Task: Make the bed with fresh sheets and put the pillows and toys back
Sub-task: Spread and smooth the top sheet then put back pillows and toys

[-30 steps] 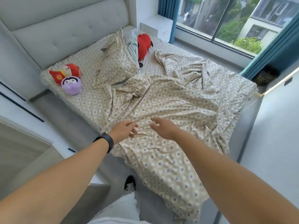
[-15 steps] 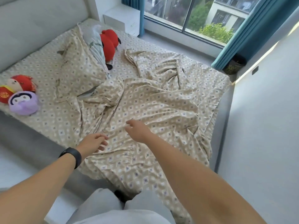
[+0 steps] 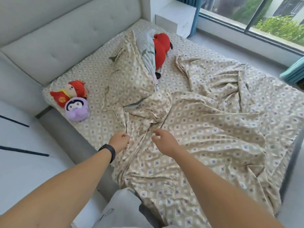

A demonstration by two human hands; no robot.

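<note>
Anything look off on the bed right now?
Yes. The patterned top sheet lies bunched in ridges and hangs off the foot. A patterned pillow sits askew mid-bed, with a red plush toy wedged behind a second pillow.

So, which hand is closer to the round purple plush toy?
Left. The left hand is just below-right of the round purple plush toy; the right hand lies further right, over the rumpled sheet.

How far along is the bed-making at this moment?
Done: a beige diamond-patterned fitted sheet covers the mattress. In hand: both hands, left and right, reach into the rumpled matching top sheet. Left: spreading it, straightening the patterned pillow, arranging the purple plush toy.
</note>
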